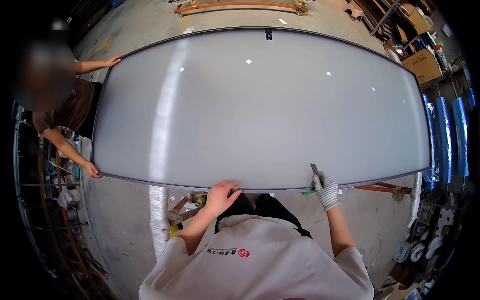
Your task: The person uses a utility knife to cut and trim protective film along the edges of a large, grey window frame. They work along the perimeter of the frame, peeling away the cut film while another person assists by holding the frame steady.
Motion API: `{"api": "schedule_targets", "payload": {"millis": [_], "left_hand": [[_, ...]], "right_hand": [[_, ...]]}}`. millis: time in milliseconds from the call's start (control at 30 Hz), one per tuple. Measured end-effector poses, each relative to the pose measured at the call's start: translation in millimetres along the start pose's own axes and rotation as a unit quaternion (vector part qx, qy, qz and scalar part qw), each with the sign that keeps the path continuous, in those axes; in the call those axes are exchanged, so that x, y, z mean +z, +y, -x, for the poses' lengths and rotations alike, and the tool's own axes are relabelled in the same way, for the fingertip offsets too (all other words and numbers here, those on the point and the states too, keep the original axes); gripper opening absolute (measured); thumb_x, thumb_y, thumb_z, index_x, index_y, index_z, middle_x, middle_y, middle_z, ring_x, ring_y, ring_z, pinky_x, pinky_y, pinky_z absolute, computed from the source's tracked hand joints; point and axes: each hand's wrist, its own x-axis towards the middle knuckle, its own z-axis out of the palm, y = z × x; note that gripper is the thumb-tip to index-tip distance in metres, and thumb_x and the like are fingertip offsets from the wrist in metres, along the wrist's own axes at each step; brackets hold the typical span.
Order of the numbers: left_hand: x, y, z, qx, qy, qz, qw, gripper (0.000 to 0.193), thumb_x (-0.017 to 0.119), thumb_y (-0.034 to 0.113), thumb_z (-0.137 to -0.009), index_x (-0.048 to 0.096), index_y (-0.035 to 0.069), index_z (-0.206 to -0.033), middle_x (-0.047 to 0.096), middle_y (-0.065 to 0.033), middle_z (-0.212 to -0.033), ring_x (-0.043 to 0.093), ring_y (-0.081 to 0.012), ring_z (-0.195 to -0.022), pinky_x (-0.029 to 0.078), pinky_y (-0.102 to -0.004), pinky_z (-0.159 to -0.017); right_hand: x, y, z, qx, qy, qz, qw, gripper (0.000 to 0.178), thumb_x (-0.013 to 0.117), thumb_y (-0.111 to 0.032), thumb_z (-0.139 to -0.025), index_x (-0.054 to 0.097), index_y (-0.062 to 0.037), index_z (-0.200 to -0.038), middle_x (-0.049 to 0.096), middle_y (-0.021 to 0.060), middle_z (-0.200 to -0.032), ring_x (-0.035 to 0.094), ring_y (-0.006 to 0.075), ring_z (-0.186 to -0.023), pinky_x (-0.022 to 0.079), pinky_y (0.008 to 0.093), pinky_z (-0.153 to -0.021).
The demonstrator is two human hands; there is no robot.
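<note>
A large, framed glass panel [260,115], grey and glossy with a dark rim, lies flat in front of me. My left hand [225,196], bare, is at its near edge with the fingers curled over the rim. In a striped grey-white glove, my right hand [326,190] grips a utility knife [314,169] at the near edge, right of centre. Its dark flat blade points away over the panel; most of the handle is hidden in the glove. A bit of green [307,193] shows beside that hand at the rim.
A co-worker's hands [91,170] hold the panel's left end. Film-wrapped supports [159,215] stand beneath it. Small white squares [248,62] dot the surface; a black fitting [269,34] sits at the far rim. Blue-wrapped lengths [443,135] and a cardboard box [422,66] are right.
</note>
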Motion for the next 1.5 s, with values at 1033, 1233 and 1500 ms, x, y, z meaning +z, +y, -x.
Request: {"api": "schedule_targets", "payload": {"millis": [1033,1233,1500], "left_hand": [[63.0,9.4,-45.7,-0.085,0.218,-0.180,0.955,0.043,0.064,0.020,-0.072,0.057,0.001,-0.110,0.050,-0.0181,-0.118,0.044,-0.0398,-0.109,0.037,-0.0505,-0.093],[67.4,7.6,-50.6,-0.115,0.203,-0.189,0.954,0.042,0.064,0.019,-0.071,0.056,0.001,-0.108,0.049,-0.0177,-0.118,0.044,-0.0389,-0.109,0.037,-0.0497,-0.091],[67.3,8.6,-51.5,-0.135,0.183,-0.193,0.954,0.043,0.065,0.020,-0.069,0.055,0.002,-0.107,0.050,-0.0174,-0.115,0.045,-0.0380,-0.106,0.039,-0.0485,-0.088]], "right_hand": [[-49.1,-119.4,-536.9,-0.251,0.137,0.225,0.932,0.021,0.063,-0.015,-0.083,0.067,-0.0148,-0.104,0.062,0.0123,-0.091,0.060,0.0308,-0.082,0.049,0.0412,-0.071],[-4.7,-159.7,-619.2,-0.470,0.165,0.343,0.796,0.038,0.059,-0.004,-0.079,0.064,-0.0212,-0.112,0.062,0.0084,-0.090,0.061,0.0287,-0.082,0.051,0.0405,-0.069],[1.7,-174.0,-632.5,-0.490,0.150,0.348,0.785,0.038,0.062,-0.004,-0.077,0.065,-0.0203,-0.111,0.060,0.0083,-0.082,0.059,0.0284,-0.076,0.050,0.0392,-0.065]]}}
